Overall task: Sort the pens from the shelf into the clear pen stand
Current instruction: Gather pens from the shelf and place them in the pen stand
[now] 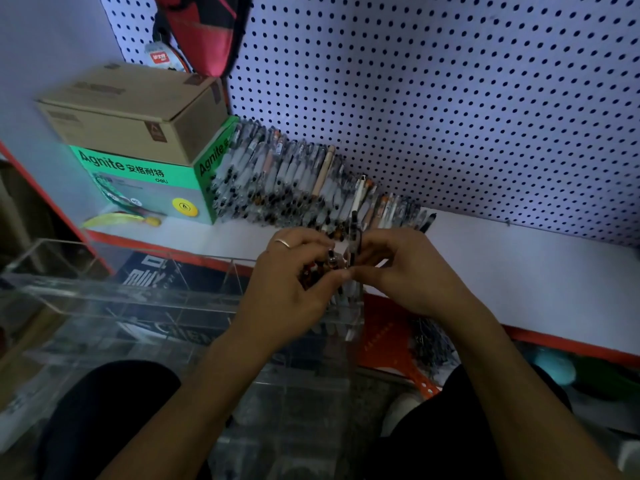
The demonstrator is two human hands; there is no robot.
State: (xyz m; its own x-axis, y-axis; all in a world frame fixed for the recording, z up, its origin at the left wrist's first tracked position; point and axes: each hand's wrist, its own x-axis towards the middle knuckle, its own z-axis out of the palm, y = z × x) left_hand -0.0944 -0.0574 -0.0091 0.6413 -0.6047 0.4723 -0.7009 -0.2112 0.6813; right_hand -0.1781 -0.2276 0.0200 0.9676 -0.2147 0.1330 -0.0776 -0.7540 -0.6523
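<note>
White shelf board (502,265) with a red front edge runs across the middle of the frame, backed by a pale pegboard (433,98) dotted with dark holes that fills the upper right. At the upper left, a plain cardboard box (138,109) sits on top of a green box (149,181) printed with "Agnite", and a red and black bag (204,29) hangs above them at the top edge. Just right of the green box, a long row of pens (304,181) leans against the pegboard (mostly clear barrels with dark tips, a few tan or orange ones among them), stretching toward the centre of the picture.

Below the shelf edge, the clear pen stand (145,299) spreads across the lower left and centre, its transparent walls and dividers hard to separate from what lies behind. An orange perforated item (391,344) shows at the lower centre-right beneath the shelf.

Both hands meet at the centre, over the right end of the stand. The left hand (294,289), with a ring on one finger, has its fingers curled around a small bunch of pens (332,268) whose lower ends reach down into the stand. The right hand (401,268) pinches a dark pen (354,233) that stands nearly upright, its top rising above the fingers. The fingertips of the two hands touch.
</note>
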